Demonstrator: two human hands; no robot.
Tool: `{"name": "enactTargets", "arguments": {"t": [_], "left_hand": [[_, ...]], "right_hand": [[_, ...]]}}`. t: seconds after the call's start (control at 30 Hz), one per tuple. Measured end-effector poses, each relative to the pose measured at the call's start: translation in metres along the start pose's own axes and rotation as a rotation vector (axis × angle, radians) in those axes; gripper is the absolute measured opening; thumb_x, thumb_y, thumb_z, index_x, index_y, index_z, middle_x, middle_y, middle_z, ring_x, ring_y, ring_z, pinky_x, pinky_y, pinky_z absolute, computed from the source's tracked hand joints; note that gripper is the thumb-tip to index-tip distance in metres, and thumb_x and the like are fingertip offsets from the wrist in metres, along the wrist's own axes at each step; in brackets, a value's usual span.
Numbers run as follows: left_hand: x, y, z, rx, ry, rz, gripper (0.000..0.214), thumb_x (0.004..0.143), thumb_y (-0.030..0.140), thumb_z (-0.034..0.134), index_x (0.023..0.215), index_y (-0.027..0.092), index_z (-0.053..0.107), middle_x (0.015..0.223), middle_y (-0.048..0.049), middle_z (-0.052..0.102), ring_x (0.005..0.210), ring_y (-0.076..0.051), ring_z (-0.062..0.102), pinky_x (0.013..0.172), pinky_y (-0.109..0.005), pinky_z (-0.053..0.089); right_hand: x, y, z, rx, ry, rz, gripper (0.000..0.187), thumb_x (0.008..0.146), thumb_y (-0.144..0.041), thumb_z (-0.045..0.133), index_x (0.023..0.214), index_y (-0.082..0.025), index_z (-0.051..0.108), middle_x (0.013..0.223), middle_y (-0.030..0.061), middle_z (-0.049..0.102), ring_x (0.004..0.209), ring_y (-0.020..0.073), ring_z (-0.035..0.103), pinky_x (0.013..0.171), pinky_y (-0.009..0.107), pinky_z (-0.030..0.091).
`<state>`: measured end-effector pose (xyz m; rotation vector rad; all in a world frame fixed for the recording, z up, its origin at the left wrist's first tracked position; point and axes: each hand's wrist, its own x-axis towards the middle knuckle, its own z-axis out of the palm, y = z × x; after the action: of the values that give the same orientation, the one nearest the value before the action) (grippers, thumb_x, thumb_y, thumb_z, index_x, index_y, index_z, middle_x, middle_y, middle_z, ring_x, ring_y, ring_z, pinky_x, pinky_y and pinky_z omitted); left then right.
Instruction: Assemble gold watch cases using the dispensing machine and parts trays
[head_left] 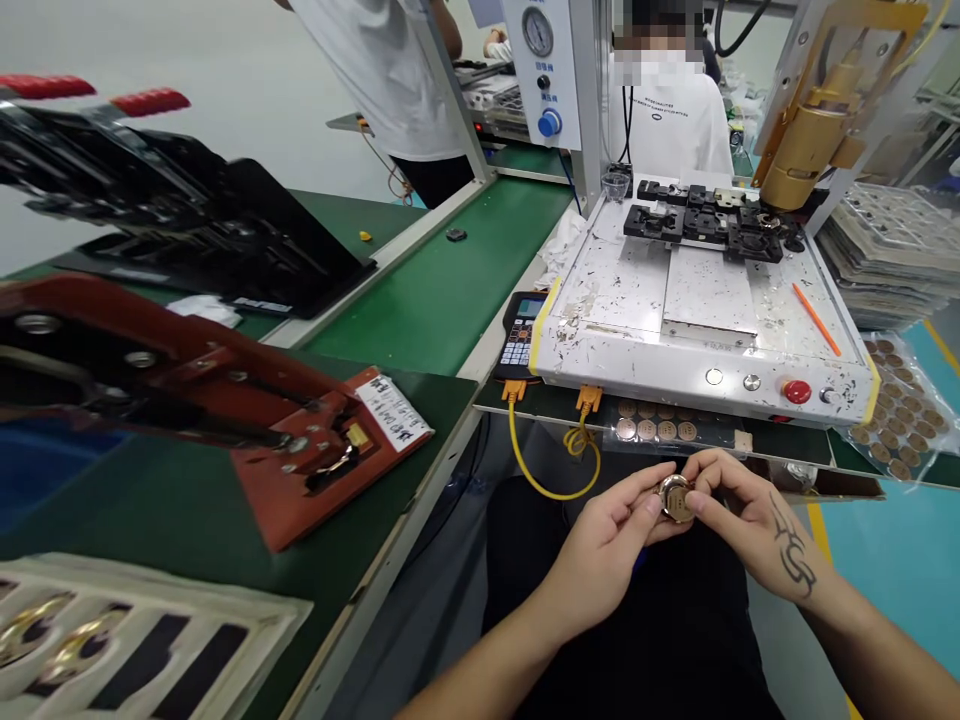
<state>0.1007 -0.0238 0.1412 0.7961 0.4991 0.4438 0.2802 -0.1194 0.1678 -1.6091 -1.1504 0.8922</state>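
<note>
Above my lap, both hands meet around a small shiny round metal watch case, with a brown disc lying on its face. My left hand grips the case from the left, thumb on the near rim and fingers beneath. From the right, my right hand pinches the disc's edge and the rim with thumb and forefinger. A clear sheet of brown round stickers lies just beyond my hands, under the machine's front edge.
Ahead stands a white dispensing machine with black fixtures and an orange stick. To the left are a red clamp press and a tray with gold rings. More stickers lie right. Two people work beyond.
</note>
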Motion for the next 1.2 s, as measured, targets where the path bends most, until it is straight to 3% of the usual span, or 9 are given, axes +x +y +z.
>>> {"name": "enactTargets", "arguments": {"t": [0.7, 0.93, 1.03, 1.13, 1.2], "left_hand": [[-0.005, -0.001, 0.002, 0.19, -0.025, 0.047, 0.05, 0.102, 0.05, 0.072, 0.143, 0.021, 0.073, 0.141, -0.0123, 0.076, 0.124, -0.033, 0.076, 0.112, -0.048, 0.062], [-0.003, -0.01, 0.002, 0.321, -0.013, 0.097, 0.045, 0.103, 0.034, 0.071, 0.145, 0.018, 0.069, 0.134, -0.0135, 0.079, 0.119, -0.03, 0.079, 0.111, -0.044, 0.062], [-0.003, -0.012, -0.001, 0.438, 0.002, 0.157, 0.041, 0.105, 0.027, 0.064, 0.144, 0.017, 0.067, 0.133, -0.0135, 0.079, 0.117, -0.028, 0.08, 0.108, -0.041, 0.064], [-0.003, -0.007, -0.005, 0.576, -0.042, 0.203, 0.045, 0.107, 0.025, 0.06, 0.151, 0.019, 0.059, 0.133, -0.0132, 0.079, 0.119, -0.027, 0.079, 0.109, -0.04, 0.062], [-0.004, 0.0, -0.008, 0.62, -0.064, 0.218, 0.05, 0.108, 0.025, 0.059, 0.157, 0.022, 0.052, 0.136, -0.0128, 0.078, 0.122, -0.026, 0.077, 0.11, -0.04, 0.061]], "right_hand": [[0.001, 0.002, -0.001, -0.043, -0.018, -0.002, 0.03, 0.103, -0.043, 0.069, 0.079, -0.025, 0.064, 0.103, 0.0053, 0.07, 0.092, 0.0223, 0.066, 0.085, 0.034, 0.057], [-0.003, 0.01, 0.006, -0.126, 0.022, -0.103, 0.027, 0.105, -0.037, 0.067, 0.082, -0.025, 0.06, 0.1, 0.0061, 0.066, 0.09, 0.023, 0.066, 0.078, 0.034, 0.057], [-0.005, 0.017, 0.008, -0.235, 0.109, -0.123, 0.02, 0.103, -0.036, 0.071, 0.094, -0.026, 0.056, 0.099, 0.0044, 0.062, 0.087, 0.0225, 0.063, 0.075, 0.034, 0.056], [-0.004, 0.019, 0.008, -0.321, 0.012, -0.191, 0.011, 0.107, -0.03, 0.065, 0.118, -0.027, 0.061, 0.111, 0.0066, 0.065, 0.098, 0.0232, 0.065, 0.086, 0.036, 0.057], [-0.001, 0.017, 0.008, -0.315, -0.051, -0.306, 0.015, 0.11, -0.025, 0.058, 0.123, -0.028, 0.066, 0.12, 0.0087, 0.066, 0.108, 0.0241, 0.067, 0.095, 0.037, 0.056]]}}
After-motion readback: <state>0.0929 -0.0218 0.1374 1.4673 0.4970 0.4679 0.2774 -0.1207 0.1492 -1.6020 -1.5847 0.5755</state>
